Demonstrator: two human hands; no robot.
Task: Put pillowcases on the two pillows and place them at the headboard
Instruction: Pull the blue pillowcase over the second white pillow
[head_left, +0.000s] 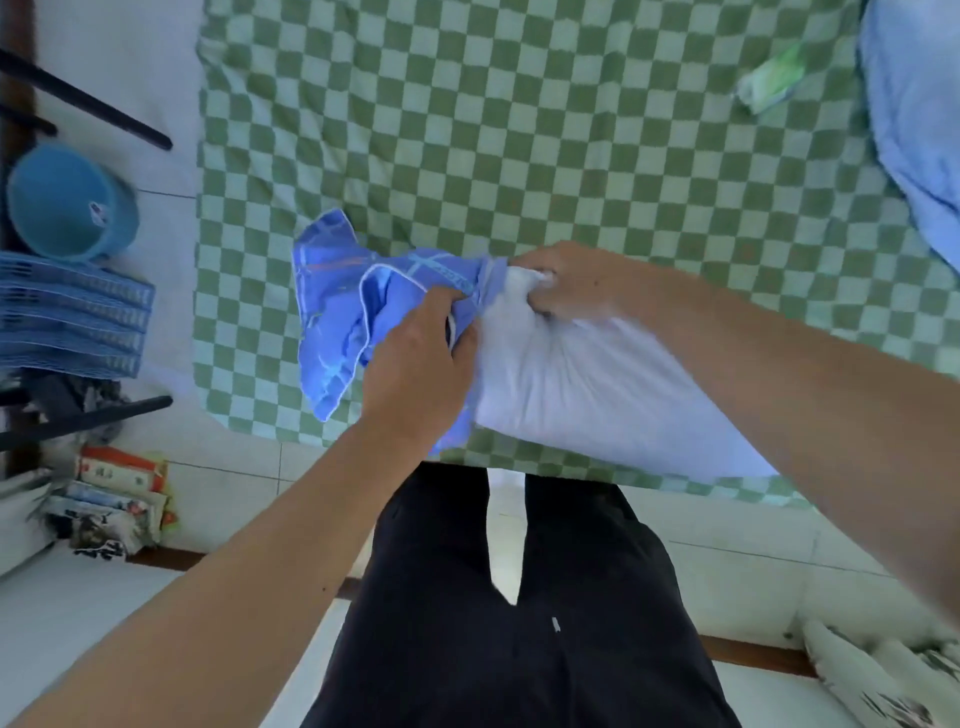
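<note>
On checkered bed (519, 130), left hand (415, 358) gripping blue pillowcase (332, 312), lettering unreadable

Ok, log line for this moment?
left hand: grips pillowcase | right hand: grips pillow corner | pillow mostly uncovered, on bed

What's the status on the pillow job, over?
Left hand grips blue pillowcase. Right hand pinches white pillow corner at its mouth. Pillow mostly uncovered, on checked bed. Nothing blocking.

A green-and-white checked sheet (519, 130) covers the bed; the pillowcase (337, 306) is blue with white piping; the pillow (597, 395) is white.
</note>
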